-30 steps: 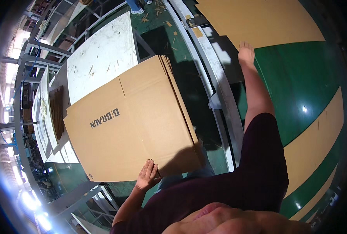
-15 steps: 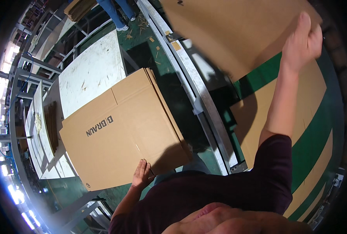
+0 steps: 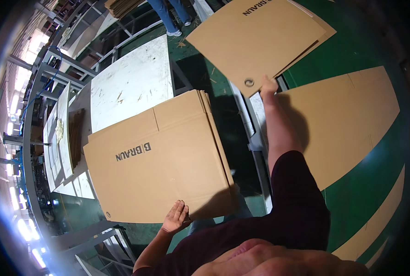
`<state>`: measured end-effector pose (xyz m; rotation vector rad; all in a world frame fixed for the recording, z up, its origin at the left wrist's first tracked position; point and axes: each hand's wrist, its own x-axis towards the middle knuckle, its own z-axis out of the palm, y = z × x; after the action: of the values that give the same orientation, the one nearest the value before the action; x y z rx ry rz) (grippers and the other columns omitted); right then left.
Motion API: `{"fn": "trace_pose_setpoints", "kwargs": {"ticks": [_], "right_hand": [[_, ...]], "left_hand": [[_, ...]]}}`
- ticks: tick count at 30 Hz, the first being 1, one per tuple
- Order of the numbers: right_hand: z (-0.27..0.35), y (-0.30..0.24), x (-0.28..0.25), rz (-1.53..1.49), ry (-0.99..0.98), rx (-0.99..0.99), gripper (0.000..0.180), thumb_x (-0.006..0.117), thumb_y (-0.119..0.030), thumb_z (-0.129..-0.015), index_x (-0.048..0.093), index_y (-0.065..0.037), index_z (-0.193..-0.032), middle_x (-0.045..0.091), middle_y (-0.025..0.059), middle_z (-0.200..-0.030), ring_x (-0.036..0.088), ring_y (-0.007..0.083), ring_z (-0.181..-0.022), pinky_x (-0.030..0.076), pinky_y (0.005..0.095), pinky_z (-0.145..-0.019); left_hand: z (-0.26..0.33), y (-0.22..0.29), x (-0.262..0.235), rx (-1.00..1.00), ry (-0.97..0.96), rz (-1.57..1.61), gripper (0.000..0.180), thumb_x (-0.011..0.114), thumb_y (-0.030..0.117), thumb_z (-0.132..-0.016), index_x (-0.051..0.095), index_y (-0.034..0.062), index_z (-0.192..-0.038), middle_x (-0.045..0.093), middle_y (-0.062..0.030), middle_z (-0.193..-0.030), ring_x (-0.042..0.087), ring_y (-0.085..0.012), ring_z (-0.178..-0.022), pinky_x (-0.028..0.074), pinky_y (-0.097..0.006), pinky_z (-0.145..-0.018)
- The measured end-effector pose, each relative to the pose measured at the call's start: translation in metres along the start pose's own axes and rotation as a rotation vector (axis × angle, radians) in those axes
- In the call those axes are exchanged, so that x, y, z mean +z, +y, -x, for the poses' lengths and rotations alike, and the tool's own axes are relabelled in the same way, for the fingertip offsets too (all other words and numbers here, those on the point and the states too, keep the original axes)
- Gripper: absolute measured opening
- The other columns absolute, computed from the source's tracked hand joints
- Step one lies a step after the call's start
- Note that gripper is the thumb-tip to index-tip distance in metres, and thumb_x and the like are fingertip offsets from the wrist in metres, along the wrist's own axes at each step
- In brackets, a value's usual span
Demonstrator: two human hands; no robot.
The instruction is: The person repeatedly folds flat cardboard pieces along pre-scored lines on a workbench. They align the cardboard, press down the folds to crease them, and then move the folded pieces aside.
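At far right, the right hand (image 3: 268, 86) pinches one corner of a flattened cardboard carton (image 3: 260, 39) raised clear of the green floor (image 3: 366, 184). Left hand (image 3: 176, 217), fingers spread and grasping nothing, presses the near edge of the carton stack (image 3: 156, 168) on the table (image 3: 131, 83). Risk: a corner-only grip lets the raised sheet swing or slip (it hangs largely unsupported); the stack overhangs the table's near edge and could slide.

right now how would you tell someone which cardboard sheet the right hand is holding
Start at the white worktable, where a stack of flat cardboard lies under the left hand. Look right and up, past the table edge, to the right hand. It grips the corner of a raised cardboard sheet, the only sheet held in the air, tilted above the green floor.
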<state>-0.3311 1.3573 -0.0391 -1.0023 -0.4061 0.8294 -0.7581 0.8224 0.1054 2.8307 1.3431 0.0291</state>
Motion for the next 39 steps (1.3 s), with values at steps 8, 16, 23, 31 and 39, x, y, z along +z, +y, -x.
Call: {"fn": "trace_pose_setpoints", "kwargs": {"ticks": [8,16,23,31,39], "right_hand": [[0.025,-0.157,0.046,-0.278,-0.094,0.343,0.019,0.067,0.003,-0.076,0.057,-0.001,-0.092,0.064,0.0106,-0.093,0.064,0.0217,-0.083,0.053,0.0331,-0.072],[0.296,-0.254,0.064,-0.085,-0.699,0.404,0.019,0.060,-0.010,-0.084,0.058,0.001,-0.099,0.060,0.0083,-0.090,0.061,0.0145,-0.086,0.050,0.0267,-0.076],[0.493,-0.219,0.010,-0.341,-0.378,0.845,0.039,0.060,-0.012,-0.087,0.050,-0.004,-0.124,0.060,0.0079,-0.116,0.058,0.0219,-0.107,0.049,0.0368,-0.090],[0.553,-0.184,0.043,-0.042,-0.457,0.544,0.024,0.063,-0.009,-0.081,0.057,0.001,-0.102,0.060,0.0068,-0.092,0.059,0.0162,-0.075,0.051,0.0278,-0.065],[0.670,-0.142,0.032,0.070,-0.579,0.736,0.021,0.063,-0.018,-0.087,0.059,-0.001,-0.076,0.059,0.0120,-0.063,0.062,0.0210,-0.061,0.050,0.0327,-0.058]], "left_hand": [[0.000,0.007,0.002,-0.079,0.084,0.159,0.067,0.071,0.028,-0.069,0.050,0.0006,-0.125,0.048,-0.0223,-0.131,0.049,-0.0378,-0.120,0.044,-0.044,-0.100],[-0.001,0.002,-0.002,-0.084,0.152,0.266,0.063,0.065,0.029,-0.075,0.048,-0.0031,-0.127,0.046,-0.0230,-0.132,0.045,-0.0374,-0.124,0.040,-0.042,-0.103],[0.023,0.014,0.031,-0.173,0.062,0.234,0.069,0.066,0.039,-0.077,0.046,-0.0004,-0.129,0.047,-0.0192,-0.132,0.049,-0.0331,-0.118,0.043,-0.040,-0.098],[0.021,0.005,0.022,-0.006,0.439,0.264,0.049,0.067,0.029,-0.076,0.059,-0.0015,-0.113,0.054,-0.0171,-0.124,0.049,-0.0342,-0.119,0.040,-0.044,-0.102],[0.032,-0.003,0.123,0.132,0.197,-1.385,0.044,0.055,0.028,-0.086,0.048,0.0107,-0.126,0.046,-0.0088,-0.132,0.046,-0.0263,-0.121,0.036,-0.039,-0.104]]}}
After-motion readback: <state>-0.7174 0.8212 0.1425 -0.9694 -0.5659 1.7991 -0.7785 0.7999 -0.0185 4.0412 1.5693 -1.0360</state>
